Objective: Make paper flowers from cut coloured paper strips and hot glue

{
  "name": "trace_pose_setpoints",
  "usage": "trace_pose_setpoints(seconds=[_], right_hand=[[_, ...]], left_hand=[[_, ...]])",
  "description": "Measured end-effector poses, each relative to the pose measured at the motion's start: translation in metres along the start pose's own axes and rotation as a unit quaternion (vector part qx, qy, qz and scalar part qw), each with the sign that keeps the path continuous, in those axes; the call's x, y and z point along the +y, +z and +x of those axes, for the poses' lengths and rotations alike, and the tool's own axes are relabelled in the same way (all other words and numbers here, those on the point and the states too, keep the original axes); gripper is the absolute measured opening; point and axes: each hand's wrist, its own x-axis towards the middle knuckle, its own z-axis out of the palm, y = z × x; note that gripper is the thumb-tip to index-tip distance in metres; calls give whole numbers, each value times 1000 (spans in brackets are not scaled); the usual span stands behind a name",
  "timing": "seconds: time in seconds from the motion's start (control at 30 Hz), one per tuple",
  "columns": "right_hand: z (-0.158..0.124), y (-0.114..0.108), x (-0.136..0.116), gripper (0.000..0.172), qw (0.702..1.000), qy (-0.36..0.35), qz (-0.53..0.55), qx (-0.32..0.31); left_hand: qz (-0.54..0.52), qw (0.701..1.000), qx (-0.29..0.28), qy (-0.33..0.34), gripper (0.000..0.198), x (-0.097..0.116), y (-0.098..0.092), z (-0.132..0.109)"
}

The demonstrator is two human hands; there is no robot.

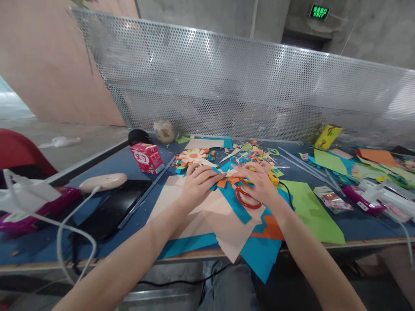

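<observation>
My left hand (200,183) is closed, with its fingertips pinched on a small piece of pale and blue paper (231,172) over the middle of the table. From the other side, my right hand (261,183) closes its fingertips on the same paper; its exact shape is partly hidden. Below my right hand lie red-handled scissors (249,204), their blades out of sight. A yellow glue gun (274,176) with a black cord is just right of that hand. Pale pink sheets (175,211) and blue sheets (262,259) lie under my forearms. Beyond my left hand is a layered paper flower (194,155).
Colourful paper scraps (249,153) are heaped behind my hands. A green sheet (314,211) lies at the right. On the left are a pink box (147,158), a black tablet-like slab (116,209) and white cables (61,233). A perforated metal panel (210,82) borders the table's back.
</observation>
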Motion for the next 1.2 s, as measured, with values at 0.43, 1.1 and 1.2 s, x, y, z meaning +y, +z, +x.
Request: trace_pose_setpoints(seconds=[0.43, 1.1, 1.2], right_hand=[[2, 4, -6, 41, 991, 76, 106, 14], [6, 21, 15, 53, 760, 407, 488, 138], [8, 17, 12, 53, 733, 429, 511, 132]], left_hand=[[-190, 961, -51, -192, 17, 6, 10, 0], [-502, 632, -38, -589, 47, 9, 20, 11], [-501, 638, -32, -583, 45, 9, 20, 11]])
